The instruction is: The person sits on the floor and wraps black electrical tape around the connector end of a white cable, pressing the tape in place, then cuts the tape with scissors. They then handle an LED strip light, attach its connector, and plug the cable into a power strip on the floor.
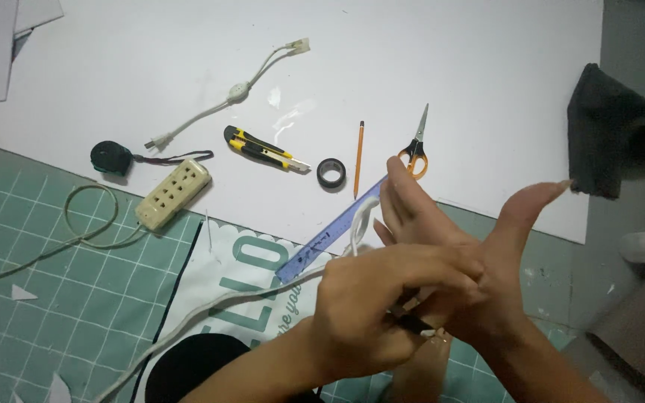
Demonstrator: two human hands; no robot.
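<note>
Near, the left hand (382,306) pinches a dark slim tool against the white cable (210,310), which the right hand (479,254), fingers spread, steadies at its looped end, keeping it taut; farther off on the surface (487,89) lie ruler (322,242), tape roll (331,172), scissors (416,145)

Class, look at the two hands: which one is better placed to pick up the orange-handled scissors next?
Probably right. The right hand is open, its fingertips beside the scissors; the left hand is closed on the white cable.
</note>
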